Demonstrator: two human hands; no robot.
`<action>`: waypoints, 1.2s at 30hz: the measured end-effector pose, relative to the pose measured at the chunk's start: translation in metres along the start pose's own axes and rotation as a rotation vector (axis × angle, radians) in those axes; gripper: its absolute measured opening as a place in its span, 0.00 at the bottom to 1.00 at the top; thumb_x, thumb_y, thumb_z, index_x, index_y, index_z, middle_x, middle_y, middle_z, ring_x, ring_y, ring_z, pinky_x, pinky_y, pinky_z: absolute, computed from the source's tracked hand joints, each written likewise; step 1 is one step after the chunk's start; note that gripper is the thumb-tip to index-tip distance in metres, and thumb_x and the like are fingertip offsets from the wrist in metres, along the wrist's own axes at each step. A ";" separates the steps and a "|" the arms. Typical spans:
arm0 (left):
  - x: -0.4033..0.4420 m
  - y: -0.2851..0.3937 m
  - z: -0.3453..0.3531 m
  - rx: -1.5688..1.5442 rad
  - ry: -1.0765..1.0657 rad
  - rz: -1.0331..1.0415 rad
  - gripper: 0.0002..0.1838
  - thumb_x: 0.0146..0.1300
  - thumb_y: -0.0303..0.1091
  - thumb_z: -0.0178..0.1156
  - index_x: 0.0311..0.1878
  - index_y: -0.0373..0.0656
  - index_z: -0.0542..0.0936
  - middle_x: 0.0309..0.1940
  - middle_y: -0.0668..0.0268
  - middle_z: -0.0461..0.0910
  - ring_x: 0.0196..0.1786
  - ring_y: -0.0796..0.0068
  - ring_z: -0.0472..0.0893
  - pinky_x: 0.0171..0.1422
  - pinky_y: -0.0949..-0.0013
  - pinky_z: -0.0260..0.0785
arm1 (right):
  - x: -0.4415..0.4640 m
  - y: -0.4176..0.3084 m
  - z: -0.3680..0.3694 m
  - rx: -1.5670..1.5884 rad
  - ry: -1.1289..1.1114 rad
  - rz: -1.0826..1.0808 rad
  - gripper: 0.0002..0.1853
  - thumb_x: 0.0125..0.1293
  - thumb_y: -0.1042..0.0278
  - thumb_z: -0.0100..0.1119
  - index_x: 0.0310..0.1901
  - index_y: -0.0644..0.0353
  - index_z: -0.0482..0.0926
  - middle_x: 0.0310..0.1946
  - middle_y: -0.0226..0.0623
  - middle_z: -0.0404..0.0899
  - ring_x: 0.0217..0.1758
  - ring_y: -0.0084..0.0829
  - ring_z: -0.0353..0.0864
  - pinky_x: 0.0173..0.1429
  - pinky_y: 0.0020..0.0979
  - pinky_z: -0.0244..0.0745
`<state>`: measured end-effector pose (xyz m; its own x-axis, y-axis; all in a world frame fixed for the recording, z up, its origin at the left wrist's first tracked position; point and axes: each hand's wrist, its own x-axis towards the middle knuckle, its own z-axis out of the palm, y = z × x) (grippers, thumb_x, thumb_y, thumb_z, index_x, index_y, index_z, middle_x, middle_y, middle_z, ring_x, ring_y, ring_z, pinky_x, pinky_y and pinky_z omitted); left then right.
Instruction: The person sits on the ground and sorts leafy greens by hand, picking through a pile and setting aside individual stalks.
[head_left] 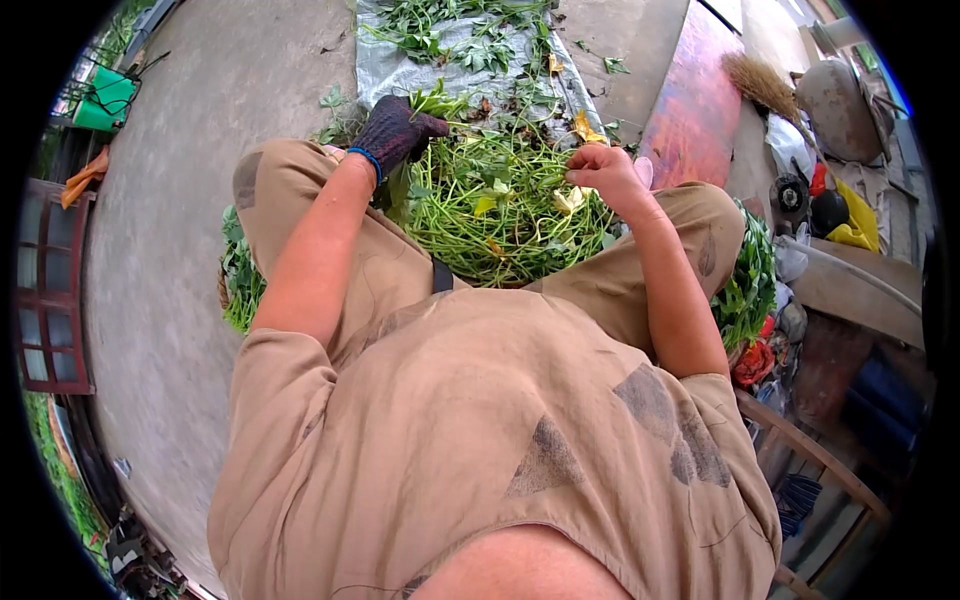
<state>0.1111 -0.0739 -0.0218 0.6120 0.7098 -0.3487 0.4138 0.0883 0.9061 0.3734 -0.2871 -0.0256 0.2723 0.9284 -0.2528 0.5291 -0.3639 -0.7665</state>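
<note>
A dark knitted glove covers my left hand (392,132), which is closed around a bunch of leafy green stems (437,102). Leaves poke out above the glove and hang below it. My bare right hand (612,172) is pinched at thumb and forefinger over the right side of the pile; whether a thin piece sits between the fingertips is too small to tell. Between my knees lies a heap of thin green stems (500,215), with a few yellowed leaves (568,200) on top.
A grey plastic sheet (470,60) with scattered leaves stretches ahead. More greens flank me, leafy bunches at left (240,275) and right (748,285). A straw broom (762,85), a reddish board (693,100) and bags stand at right. A green box (104,98) is far left.
</note>
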 end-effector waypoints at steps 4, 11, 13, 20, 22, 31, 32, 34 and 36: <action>0.003 -0.006 -0.003 0.136 -0.020 0.033 0.17 0.52 0.38 0.70 0.18 0.36 0.79 0.13 0.62 0.76 0.13 0.72 0.73 0.21 0.67 0.65 | -0.001 0.005 0.006 0.063 0.012 -0.003 0.14 0.54 0.68 0.68 0.41 0.64 0.83 0.31 0.38 0.82 0.35 0.28 0.78 0.43 0.31 0.73; -0.033 0.028 0.018 0.048 -0.141 0.001 0.12 0.51 0.35 0.70 0.31 0.35 0.81 0.17 0.65 0.77 0.16 0.76 0.73 0.23 0.70 0.64 | 0.002 0.004 0.017 0.051 -0.049 -0.023 0.13 0.55 0.68 0.67 0.41 0.65 0.82 0.31 0.38 0.82 0.35 0.28 0.80 0.43 0.30 0.74; -0.045 0.043 0.030 0.090 -0.202 -0.011 0.13 0.51 0.35 0.71 0.32 0.35 0.82 0.18 0.66 0.77 0.18 0.77 0.74 0.24 0.71 0.65 | 0.001 -0.001 0.022 0.178 -0.105 -0.039 0.11 0.57 0.70 0.66 0.40 0.67 0.82 0.29 0.35 0.82 0.34 0.26 0.80 0.41 0.28 0.74; -0.037 0.024 0.062 0.270 -0.429 0.252 0.15 0.47 0.39 0.71 0.35 0.40 0.84 0.22 0.68 0.80 0.23 0.80 0.75 0.30 0.71 0.68 | -0.002 -0.024 0.029 0.471 -0.319 -0.025 0.07 0.60 0.75 0.62 0.38 0.69 0.81 0.26 0.30 0.80 0.30 0.20 0.78 0.37 0.23 0.73; -0.041 0.032 0.064 0.283 -0.474 0.220 0.14 0.46 0.37 0.70 0.35 0.39 0.84 0.24 0.67 0.82 0.25 0.79 0.77 0.32 0.70 0.70 | -0.002 -0.023 0.029 0.441 -0.352 -0.041 0.07 0.62 0.74 0.61 0.39 0.68 0.81 0.26 0.29 0.80 0.31 0.19 0.78 0.38 0.23 0.73; -0.018 -0.004 0.061 -0.235 -0.569 0.056 0.09 0.55 0.28 0.62 0.36 0.33 0.84 0.32 0.59 0.85 0.34 0.72 0.83 0.45 0.69 0.75 | 0.002 -0.023 0.034 0.346 -0.105 -0.291 0.08 0.63 0.73 0.60 0.41 0.65 0.82 0.29 0.30 0.82 0.34 0.23 0.80 0.43 0.25 0.74; -0.019 -0.002 0.059 -0.311 -0.592 -0.069 0.08 0.56 0.29 0.63 0.35 0.33 0.84 0.31 0.58 0.85 0.33 0.72 0.84 0.43 0.69 0.76 | 0.003 -0.022 0.036 0.303 -0.053 -0.367 0.07 0.62 0.72 0.60 0.40 0.64 0.82 0.28 0.31 0.82 0.33 0.25 0.81 0.43 0.26 0.75; -0.030 0.022 0.063 -0.073 -0.534 -0.154 0.11 0.57 0.34 0.66 0.29 0.34 0.84 0.24 0.58 0.84 0.26 0.72 0.83 0.34 0.70 0.75 | -0.001 -0.026 0.039 -0.066 0.142 -0.438 0.07 0.60 0.70 0.61 0.39 0.60 0.82 0.29 0.35 0.82 0.34 0.33 0.82 0.42 0.31 0.75; -0.035 0.026 0.066 -0.037 -0.508 -0.153 0.12 0.57 0.36 0.67 0.27 0.35 0.84 0.21 0.60 0.83 0.23 0.74 0.81 0.29 0.70 0.73 | -0.003 -0.030 0.050 -0.301 0.240 -0.315 0.07 0.56 0.63 0.63 0.36 0.54 0.82 0.33 0.41 0.81 0.38 0.44 0.81 0.41 0.41 0.75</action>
<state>0.1452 -0.1426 -0.0019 0.7996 0.2602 -0.5412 0.5053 0.1954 0.8405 0.3166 -0.2753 -0.0318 0.2206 0.9661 0.1341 0.8142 -0.1067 -0.5707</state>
